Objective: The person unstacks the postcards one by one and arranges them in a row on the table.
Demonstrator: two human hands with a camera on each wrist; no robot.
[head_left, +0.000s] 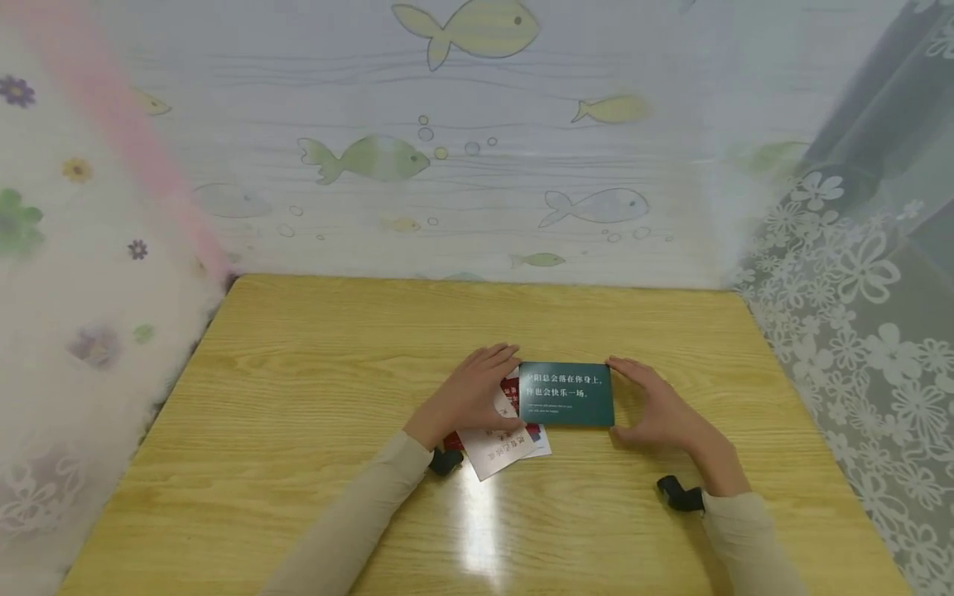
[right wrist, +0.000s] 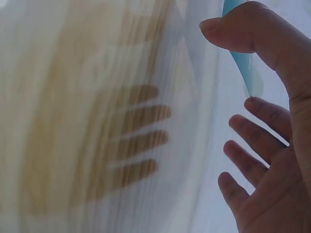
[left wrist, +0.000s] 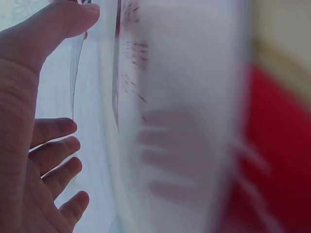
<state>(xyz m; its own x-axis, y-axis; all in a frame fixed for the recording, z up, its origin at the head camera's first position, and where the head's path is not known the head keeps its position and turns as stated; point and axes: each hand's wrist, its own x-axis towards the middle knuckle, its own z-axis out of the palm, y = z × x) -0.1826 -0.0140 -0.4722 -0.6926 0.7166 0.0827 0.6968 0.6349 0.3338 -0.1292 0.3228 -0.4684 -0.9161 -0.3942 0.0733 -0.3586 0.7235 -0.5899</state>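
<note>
Pale sleeves point(head_left: 339, 526) reach over the surface point(head_left: 298, 372) to a green card point(head_left: 566, 414), raised above it, print up. Left hand point(head_left: 473, 397) and right hand point(head_left: 663, 410) each have their grip clamped on one end, thumb against index finger. Holding it level seems the present step; moving it calls for even pressure. Below, a pale card point(head_left: 495, 454) overlaps a red card point(head_left: 453, 442), partly blocked by the left hand.
</note>
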